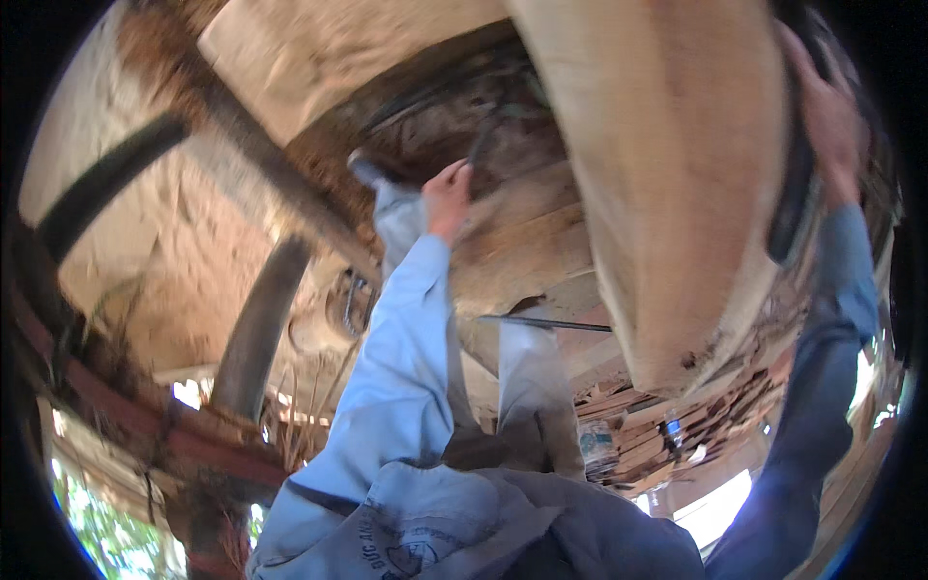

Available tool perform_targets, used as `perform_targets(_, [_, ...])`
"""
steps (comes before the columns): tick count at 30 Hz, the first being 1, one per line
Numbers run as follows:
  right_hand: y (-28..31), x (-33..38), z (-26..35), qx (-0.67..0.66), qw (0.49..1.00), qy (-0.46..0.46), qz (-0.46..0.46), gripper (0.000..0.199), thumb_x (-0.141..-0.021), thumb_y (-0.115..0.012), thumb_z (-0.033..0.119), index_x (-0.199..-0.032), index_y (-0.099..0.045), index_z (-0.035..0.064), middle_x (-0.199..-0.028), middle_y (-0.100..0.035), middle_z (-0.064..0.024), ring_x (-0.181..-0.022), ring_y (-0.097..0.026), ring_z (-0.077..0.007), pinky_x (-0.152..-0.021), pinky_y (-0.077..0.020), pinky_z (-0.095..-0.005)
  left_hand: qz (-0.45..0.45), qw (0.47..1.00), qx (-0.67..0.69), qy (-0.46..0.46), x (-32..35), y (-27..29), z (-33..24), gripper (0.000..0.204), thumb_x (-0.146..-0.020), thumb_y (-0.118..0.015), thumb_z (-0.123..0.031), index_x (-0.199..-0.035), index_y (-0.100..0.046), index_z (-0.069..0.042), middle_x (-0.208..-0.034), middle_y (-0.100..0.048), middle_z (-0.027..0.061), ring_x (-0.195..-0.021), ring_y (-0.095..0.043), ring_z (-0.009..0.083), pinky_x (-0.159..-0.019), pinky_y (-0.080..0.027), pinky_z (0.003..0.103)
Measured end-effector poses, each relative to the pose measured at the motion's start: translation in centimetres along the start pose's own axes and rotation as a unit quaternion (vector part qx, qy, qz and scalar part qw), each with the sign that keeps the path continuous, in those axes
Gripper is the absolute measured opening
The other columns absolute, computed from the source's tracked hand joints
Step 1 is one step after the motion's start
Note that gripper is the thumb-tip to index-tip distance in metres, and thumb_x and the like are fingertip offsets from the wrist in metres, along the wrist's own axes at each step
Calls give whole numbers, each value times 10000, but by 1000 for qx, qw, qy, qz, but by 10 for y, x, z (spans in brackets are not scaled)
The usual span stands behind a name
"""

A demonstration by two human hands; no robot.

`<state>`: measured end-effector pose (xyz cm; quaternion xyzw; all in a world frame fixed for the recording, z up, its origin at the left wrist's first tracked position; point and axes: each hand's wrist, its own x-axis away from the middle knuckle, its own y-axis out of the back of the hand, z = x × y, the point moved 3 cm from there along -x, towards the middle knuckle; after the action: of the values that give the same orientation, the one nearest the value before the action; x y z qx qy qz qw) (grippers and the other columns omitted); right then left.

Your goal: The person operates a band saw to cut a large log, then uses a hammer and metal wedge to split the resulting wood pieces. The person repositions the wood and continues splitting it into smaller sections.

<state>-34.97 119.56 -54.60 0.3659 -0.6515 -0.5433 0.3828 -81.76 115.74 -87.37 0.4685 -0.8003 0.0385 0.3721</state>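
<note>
My left hand (448, 201) reaches forward from a light blue sleeve, its fingers closed on a thin dark rod (478, 145). Motion blur hides the rod's far end and its exact kind. To the right stands a large, pale, smooth piece of wood (686, 174), tapering toward its lower end. My right hand (833, 130) is at that wood's far right side, with fingers stretched out along a dark curved bar (797, 193). Part of this hand is lost near the picture's dark rim. Between my legs and the wood lies a narrow dark blade-like strip (546, 322).
Two dark curved posts (259, 324) rise from a reddish beam (126, 411) on the left. A long wooden pole (261, 145) slants across sandy ground. Stacked wood strips (638, 435) and a plastic bottle (674, 428) lie low on the right.
</note>
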Motion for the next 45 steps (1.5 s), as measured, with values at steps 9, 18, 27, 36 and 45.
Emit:
perform_targets(9, [23, 16, 29, -149, 968, -186, -76, 468, -890, -560, 426, -1061, -625, -5, -1002, -655, -201, -930, -658, -321, -791, -522, -444, 86, 990, -98, -43, 50, 10, -104, 538, -1018, -450, -292, -1400, -364, 75, -1443, -404, 214, -1335, -400, 294, -1094, -332, 362])
perform_targets(18, [44, 195, -8, -501, 831, -241, -16, 407, -807, -647, 386, -798, -686, -20, -785, -667, -186, -793, -657, -353, -679, -503, -432, 11, 846, -231, -480, 174, -56, -349, 372, -1033, -392, -206, -1280, -512, 44, -1286, -532, 196, -1204, -485, 344, -1014, -391, 427])
perform_targets(27, [73, 568, -24, -703, 334, -622, -84, 402, -685, -656, 87, -1042, -512, -33, -692, -555, -71, -534, -568, -156, -501, -467, -279, 174, 620, -376, -667, 185, -242, -389, 383, -984, -501, -253, -1285, -541, -20, -1317, -552, 150, -1276, -466, 316, -1067, -336, 428])
perform_targets(36, [-30, 671, -25, -691, 253, -671, -91, 412, -748, -648, 90, -1108, -495, -40, -714, -549, -52, -512, -556, -144, -458, -467, -273, 155, 563, -516, -627, 184, -253, -393, 433, -974, -511, -275, -1303, -513, 7, -1367, -502, 159, -1319, -405, 347, -1101, -267, 458])
perform_targets(45, [-76, 679, -107, -697, 327, -618, -159, 288, -870, -671, 158, -1078, -533, 14, -753, -570, -23, -570, -539, -103, -501, -441, -248, 165, 571, -532, -604, 185, -256, -395, 420, -941, -521, -216, -1294, -519, 11, -1354, -510, 169, -1317, -413, 357, -1103, -248, 479])
